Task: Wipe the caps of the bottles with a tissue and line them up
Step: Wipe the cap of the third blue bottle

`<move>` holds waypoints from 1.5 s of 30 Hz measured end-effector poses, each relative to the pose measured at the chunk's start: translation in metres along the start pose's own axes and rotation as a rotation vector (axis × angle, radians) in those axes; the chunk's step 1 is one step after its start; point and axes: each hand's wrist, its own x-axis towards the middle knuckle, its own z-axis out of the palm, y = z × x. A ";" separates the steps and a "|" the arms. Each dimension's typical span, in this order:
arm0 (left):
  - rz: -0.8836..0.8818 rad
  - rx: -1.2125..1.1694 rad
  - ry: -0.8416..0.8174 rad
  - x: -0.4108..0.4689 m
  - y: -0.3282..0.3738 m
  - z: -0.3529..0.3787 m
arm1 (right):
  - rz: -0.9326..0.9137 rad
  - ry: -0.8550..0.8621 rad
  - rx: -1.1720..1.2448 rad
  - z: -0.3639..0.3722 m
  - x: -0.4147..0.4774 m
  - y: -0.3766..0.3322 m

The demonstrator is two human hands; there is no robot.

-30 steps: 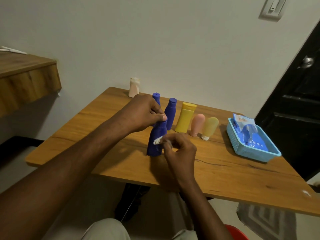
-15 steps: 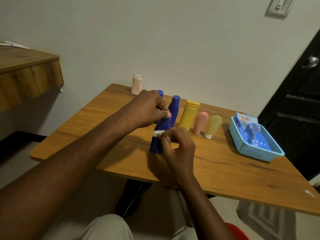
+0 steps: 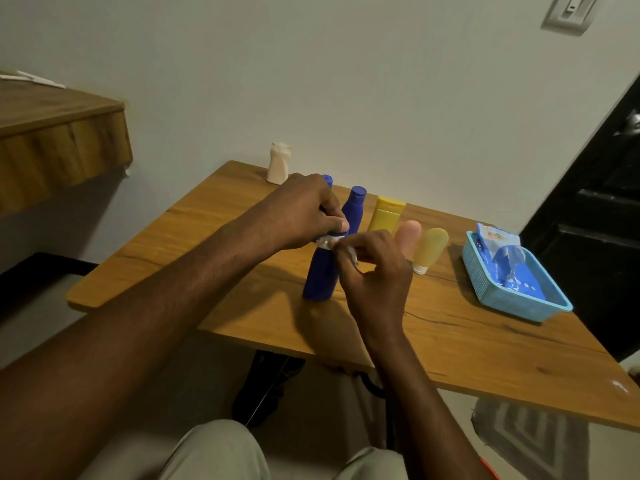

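Note:
A dark blue bottle (image 3: 320, 273) stands on the wooden table (image 3: 450, 337) in front of a row of bottles. My left hand (image 3: 304, 211) grips its cap from above. My right hand (image 3: 375, 271) pinches a small white tissue (image 3: 341, 245) against the bottle's neck. Behind stand another blue bottle (image 3: 354, 207), a blue cap (image 3: 328, 180) half hidden by my left hand, a yellow bottle (image 3: 385, 214), a pink tube (image 3: 408, 233) and a pale yellow tube (image 3: 429, 247).
A cream bottle (image 3: 278, 163) stands alone at the table's far corner by the wall. A light blue basket (image 3: 519, 299) with a tissue pack lies to the right. A wooden shelf (image 3: 59, 140) juts out at left; a dark door (image 3: 595, 216) is at right.
My right hand has risen with the tissue from the bottle's body up to its neck, just under my left hand. The bottle has stayed in place.

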 end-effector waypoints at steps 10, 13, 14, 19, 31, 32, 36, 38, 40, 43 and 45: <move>-0.003 -0.021 -0.009 -0.001 0.000 -0.002 | 0.288 -0.378 -0.233 0.011 -0.041 0.018; -0.004 -0.020 -0.007 -0.002 0.000 -0.001 | 0.297 -0.383 -0.275 0.013 -0.042 0.016; -0.004 -0.020 -0.006 -0.002 0.001 -0.001 | 0.285 -0.379 -0.267 0.013 -0.042 0.014; -0.011 -0.020 0.003 -0.002 0.002 0.000 | 0.093 -0.245 -0.180 0.013 -0.032 -0.001; -0.010 -0.021 0.019 -0.002 0.002 -0.001 | -0.118 -0.188 -0.298 0.018 -0.010 -0.010; -0.010 -0.027 0.018 -0.002 0.001 -0.002 | -0.095 -0.247 -0.317 0.019 -0.018 -0.011; -0.010 -0.034 0.002 -0.002 0.000 -0.002 | 0.016 -0.433 -0.361 0.022 -0.042 -0.008; -0.014 -0.034 -0.004 -0.001 -0.001 -0.003 | 0.056 -0.467 -0.371 0.023 -0.043 -0.005; -0.017 -0.037 -0.011 -0.001 -0.001 -0.003 | 0.062 -0.471 -0.361 0.022 -0.041 -0.005; -0.015 -0.046 -0.008 0.000 -0.001 -0.002 | 0.051 -0.345 -0.292 0.014 -0.031 -0.006; -0.016 -0.054 0.002 0.000 -0.002 -0.001 | 0.005 -0.223 -0.199 0.008 -0.019 -0.001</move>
